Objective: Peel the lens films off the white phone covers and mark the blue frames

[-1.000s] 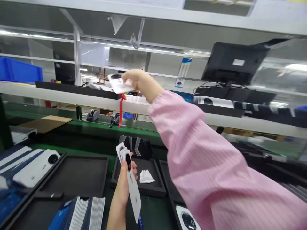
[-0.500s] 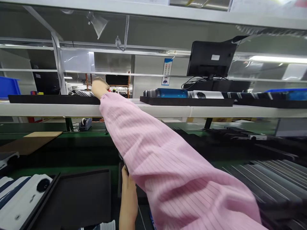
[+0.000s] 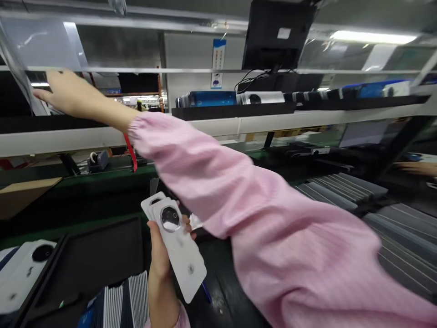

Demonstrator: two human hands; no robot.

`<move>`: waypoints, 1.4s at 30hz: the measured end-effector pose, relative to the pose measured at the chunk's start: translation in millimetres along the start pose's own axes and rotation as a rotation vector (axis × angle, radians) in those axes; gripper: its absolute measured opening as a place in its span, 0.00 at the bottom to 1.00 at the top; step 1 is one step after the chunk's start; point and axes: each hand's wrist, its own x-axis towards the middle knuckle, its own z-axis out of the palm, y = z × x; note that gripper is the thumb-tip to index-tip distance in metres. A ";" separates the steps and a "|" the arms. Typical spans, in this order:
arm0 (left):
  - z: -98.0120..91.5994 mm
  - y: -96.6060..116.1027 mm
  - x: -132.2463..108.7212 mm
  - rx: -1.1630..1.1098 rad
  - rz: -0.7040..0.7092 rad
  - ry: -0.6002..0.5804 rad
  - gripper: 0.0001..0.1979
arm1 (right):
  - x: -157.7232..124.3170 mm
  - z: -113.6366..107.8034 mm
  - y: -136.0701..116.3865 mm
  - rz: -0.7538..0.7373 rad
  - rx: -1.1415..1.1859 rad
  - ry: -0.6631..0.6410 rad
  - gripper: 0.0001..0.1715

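My left hand (image 3: pixel 160 255) is low in the middle, closed round a small stack of white phone back covers (image 3: pixel 177 248) with a round camera ring at the top. My right arm in a pink sleeve (image 3: pixel 239 191) stretches up and to the left across the view. My right hand (image 3: pixel 64 93) rests over the long black tray (image 3: pixel 51 124) on the white upper shelf (image 3: pixel 239 125), fingers stretched out flat with nothing visible in them. A red strap (image 3: pixel 131 155) hangs below the shelf under my wrist.
A black foam tray (image 3: pixel 102 255) lies at lower left, with white covers (image 3: pixel 23 273) beside it and upright stacked panels (image 3: pixel 116 303) in front. More trays of covers (image 3: pixel 232 98) and a black monitor (image 3: pixel 278 34) stand on the shelf. Grey slotted racks (image 3: pixel 375 214) fill the right. Another person's hand (image 3: pixel 418 167) shows at far right.
My right hand has moved further left along the upper shelf, and the white cover it carried a second ago is gone from it. The view has tilted down, so my left hand's stack shows again.
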 end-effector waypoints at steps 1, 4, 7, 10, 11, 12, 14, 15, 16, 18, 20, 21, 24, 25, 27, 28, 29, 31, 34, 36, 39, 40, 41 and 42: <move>12.0 -0.4 -6.5 -0.066 -0.006 0.006 0.45 | -24.7 -18.9 -1.9 -0.213 -0.051 -0.111 0.27; 43.0 -2.7 -19.6 -0.158 -0.085 -0.044 0.48 | -123.3 -91.0 7.1 -0.590 -0.094 -0.225 0.24; 61.9 -10.9 -26.8 -0.073 -0.188 -0.028 0.49 | -232.0 -154.4 42.9 -0.525 -0.134 -0.264 0.15; 74.9 -24.9 -31.2 0.057 -0.332 -0.085 0.51 | -321.3 -180.7 91.3 -0.432 -0.197 -0.135 0.12; 79.2 -30.5 -31.7 0.084 -0.363 -0.129 0.51 | -344.5 -182.5 106.7 -0.359 -0.208 -0.096 0.14; 83.4 -36.5 -31.7 0.109 -0.383 -0.171 0.51 | -364.6 -182.5 120.7 -0.301 -0.197 -0.043 0.14; 91.3 -49.3 -30.8 0.175 -0.404 -0.232 0.52 | -396.5 -180.5 143.2 -0.227 -0.132 0.060 0.14; 94.8 -55.7 -30.1 0.220 -0.400 -0.249 0.51 | -409.1 -179.7 151.3 -0.207 -0.093 0.119 0.14; 97.8 -61.7 -29.7 0.274 -0.382 -0.256 0.50 | -419.7 -179.4 157.4 -0.192 -0.063 0.176 0.15; 102.5 -71.6 -29.5 0.386 -0.314 -0.247 0.48 | -436.2 -180.2 165.3 -0.177 -0.032 0.265 0.18; 106.2 -77.2 -30.6 0.472 -0.234 -0.245 0.45 | -446.9 -182.4 169.8 -0.169 -0.019 0.297 0.19; 108.1 -78.4 -31.4 0.500 -0.196 -0.248 0.44 | -450.4 -183.8 171.6 -0.170 -0.010 0.293 0.18; 114.6 -77.6 -34.8 0.587 -0.076 -0.267 0.38 | -454.8 -190.0 175.4 -0.174 0.014 0.260 0.12; 116.9 -76.9 -36.0 0.623 -0.042 -0.271 0.36 | -455.0 -192.7 176.0 -0.169 0.016 0.245 0.10; 120.3 -76.4 -38.3 0.716 -0.002 -0.271 0.36 | -454.7 -198.8 175.8 -0.142 0.024 0.211 0.08; 121.2 -76.8 -39.4 0.763 0.014 -0.267 0.36 | -454.5 -202.0 175.2 -0.120 0.037 0.192 0.07; 121.3 -77.6 -40.4 0.806 0.027 -0.264 0.36 | -454.4 -205.0 174.5 -0.099 0.054 0.171 0.07; 119.9 -79.7 -42.3 0.872 0.048 -0.268 0.35 | -454.7 -210.0 173.1 -0.060 0.099 0.127 0.08; 116.6 -82.0 -43.6 0.883 0.044 -0.291 0.35 | -455.6 -213.1 173.2 -0.002 0.159 0.090 0.10; 115.8 -83.0 -42.8 0.875 0.034 -0.266 0.35 | -455.8 -211.9 175.1 0.024 0.175 0.081 0.10; 116.0 -87.8 -38.2 0.806 0.000 -0.253 0.35 | -455.0 -206.2 177.7 -0.008 0.085 0.097 0.10; 115.7 -90.8 -35.8 0.753 -0.015 -0.255 0.36 | -454.5 -203.9 177.8 -0.046 0.013 0.127 0.10; 114.9 -94.3 -33.2 0.682 -0.026 -0.244 0.36 | -454.0 -201.9 177.5 -0.094 -0.067 0.165 0.09; 113.7 -97.9 -30.5 0.602 -0.040 -0.222 0.37 | -453.5 -200.4 176.8 -0.143 -0.140 0.197 0.09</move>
